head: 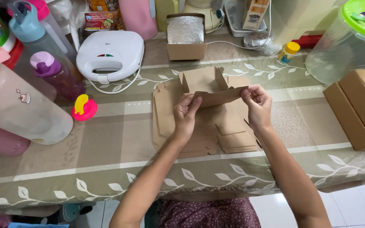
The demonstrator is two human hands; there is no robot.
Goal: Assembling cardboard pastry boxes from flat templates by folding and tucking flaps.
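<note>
Mid-table, toward the near edge, both hands pinch a half-folded brown cardboard box (pixel 210 86): left hand (pixel 185 116) on its front flap, right hand (pixel 256 105) at the right corner (over a stack of flat blanks (pixel 229 135)). Risk: uneven pinch could crease the flap crooked.

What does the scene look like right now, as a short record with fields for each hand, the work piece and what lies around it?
left hand: fingers pinch the near left edge of the half-folded cardboard box
right hand: fingers pinch the box's right end
box state: raised above the table, flaps partly up, not closed
under the hands: stack of flat cardboard blanks
table: leaf-pattern tablecloth
left side: white sandwich maker, drinking bottles
right side: brown carton
</note>
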